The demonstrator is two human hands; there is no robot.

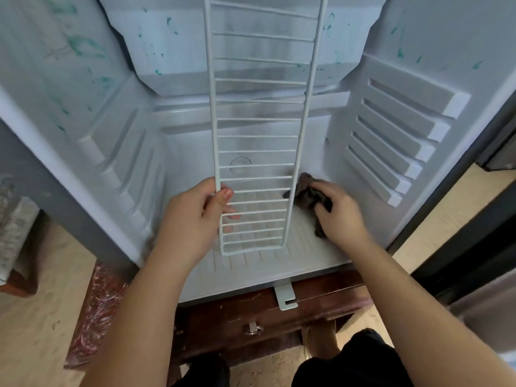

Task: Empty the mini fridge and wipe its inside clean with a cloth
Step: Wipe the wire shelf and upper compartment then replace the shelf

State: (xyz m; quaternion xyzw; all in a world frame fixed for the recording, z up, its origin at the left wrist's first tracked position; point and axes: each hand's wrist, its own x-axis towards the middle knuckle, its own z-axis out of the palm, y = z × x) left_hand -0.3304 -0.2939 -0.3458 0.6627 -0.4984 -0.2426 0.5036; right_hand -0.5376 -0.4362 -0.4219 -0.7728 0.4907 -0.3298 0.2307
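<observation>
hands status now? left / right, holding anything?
Left hand: closed on the left rail of the white wire shelf, holding it tilted up.
Right hand: fingers closed on the dark cloth, pressed to the fridge floor.

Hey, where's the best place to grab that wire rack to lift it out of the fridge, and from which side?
Probably by its long side rails near the front end, coming in from the open front. The rack stands tilted with its near end lowest, closest to the opening. The left hand already pinches the left rail there; the right hand is on the cloth, leaving the right rail free for a second grip.
</observation>
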